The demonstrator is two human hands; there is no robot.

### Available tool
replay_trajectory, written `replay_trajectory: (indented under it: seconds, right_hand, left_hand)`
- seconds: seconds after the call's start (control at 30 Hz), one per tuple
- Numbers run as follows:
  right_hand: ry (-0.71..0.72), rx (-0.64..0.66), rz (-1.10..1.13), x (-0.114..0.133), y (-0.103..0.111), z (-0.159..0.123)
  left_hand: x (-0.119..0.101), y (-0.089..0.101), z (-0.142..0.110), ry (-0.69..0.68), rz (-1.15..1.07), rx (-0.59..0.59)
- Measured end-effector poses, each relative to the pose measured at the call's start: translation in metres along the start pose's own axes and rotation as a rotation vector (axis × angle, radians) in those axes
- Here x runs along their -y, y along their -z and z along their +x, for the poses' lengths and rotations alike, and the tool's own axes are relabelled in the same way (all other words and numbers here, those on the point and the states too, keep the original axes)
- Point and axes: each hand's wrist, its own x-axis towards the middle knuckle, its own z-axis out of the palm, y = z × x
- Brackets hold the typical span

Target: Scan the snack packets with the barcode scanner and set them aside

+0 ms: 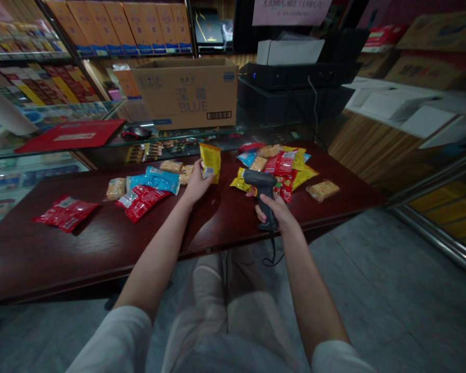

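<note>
My left hand [196,185] is closed on a yellow snack packet [210,161], held upright above the dark red table with its barcode side showing. In my right hand [280,211] is a black barcode scanner [261,181], gripped by its handle, its head pointing left toward the packet. A cord hangs from the scanner's base. Behind the scanner lies a pile of red, yellow and blue packets [282,161] with wrapped pastries. Left of my left hand are a blue packet [155,179], red packets [142,202] and several clear-wrapped pastries [116,189].
A cardboard box [186,96] stands on the glass counter behind the table [101,248], beside a black machine [295,98]. A red folder [72,133] and a mouse [135,132] lie left of it. One wrapped pastry [323,190] sits near the table's right end.
</note>
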Motion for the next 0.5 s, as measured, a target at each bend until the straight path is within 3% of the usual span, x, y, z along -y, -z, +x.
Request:
replay_trajectory:
  seconds: [0.17,0.27,0.5]
  right_hand:
    - [0.004,-0.017,-0.005,-0.001,-0.001,0.0]
    - [0.021,-0.042,-0.002,0.0,-0.002,0.0]
    - [-0.033,-0.009,-0.028,0.002,-0.001,-0.002]
  left_hand:
    - [-0.008,0.023,-0.004,0.204,0.373,-0.126]
    - [-0.019,0.034,-0.01,0.253,0.523,-0.199]
    - [-0.031,0.051,-0.015,0.315,0.652,-0.319]
